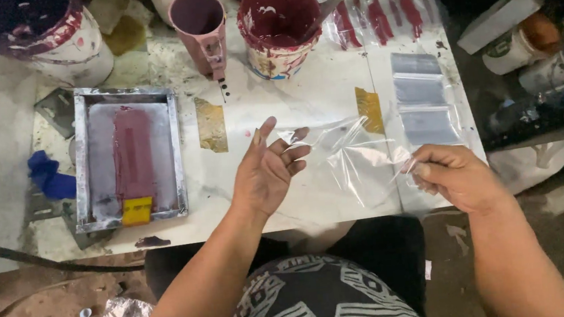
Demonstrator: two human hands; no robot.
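A clear plastic bag [358, 161] is stretched above the white table [277, 104] between both hands. My right hand [459, 176] pinches its right edge near the table's front right. My left hand [266, 170] is spread, fingers apart, its fingertips touching the bag's left corner. To the left lies a metal-framed printing screen [127, 163] smeared with dark red ink, a yellow squeegee [137, 210] at its near end.
A dark red ink bucket [279, 24] and a pink cup [200, 25] stand at the back. Printed bags with red marks [385, 14] and a stack of clear bags [421, 97] lie at the right. A blue rag [49, 175] sits left of the screen.
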